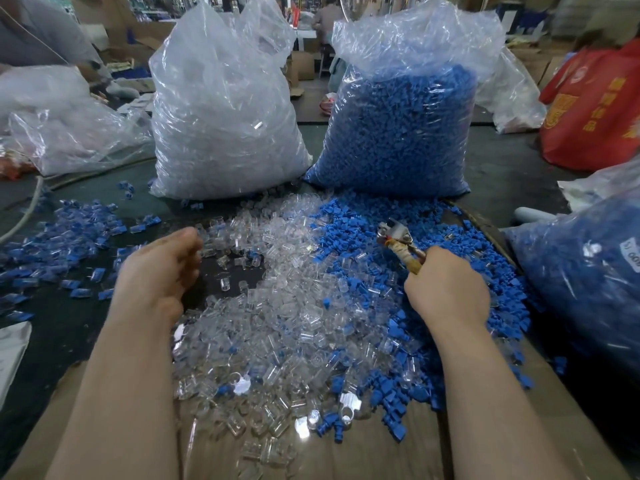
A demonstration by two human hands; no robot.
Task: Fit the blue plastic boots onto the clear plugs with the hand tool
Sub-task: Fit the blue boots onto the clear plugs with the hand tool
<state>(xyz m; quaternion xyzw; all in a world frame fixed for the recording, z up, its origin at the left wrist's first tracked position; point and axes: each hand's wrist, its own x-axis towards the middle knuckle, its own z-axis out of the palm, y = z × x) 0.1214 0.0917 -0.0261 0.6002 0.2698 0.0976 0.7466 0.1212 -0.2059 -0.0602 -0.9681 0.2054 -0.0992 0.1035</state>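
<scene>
Head view: both bare forearms reach forward over a table strewn with small plastic parts.
Right hand (446, 284): fingers curled round the wrapped handle of the hand tool (401, 244), knuckles up, resting on the blue heap.
Hand tool: its metal head points up and away from the right hand, over the blue boots; whether a part sits in it cannot be told.
Left hand (157, 268): blurred, back of the hand up, fingers bent down at the near edge of the clear heap; whether it pinches a plug cannot be told.
Clear plugs (277, 306): loose pile between the two hands, running back toward the wrists.
Blue boots (363, 237): loose pile under and beyond the right hand, touching the clear pile along its edge.
Fitted pieces (69, 244): clear-and-blue parts scattered to the outside of the left hand.
Bag of clear plugs (221, 109): stands upright beyond the left hand.
Bag of blue boots (398, 126): stands upright beyond the right hand, just beside the clear bag.
Third blue-filled bag (588, 278): to the outside of the right hand.
Red bag (595, 105): far beyond the right hand.
</scene>
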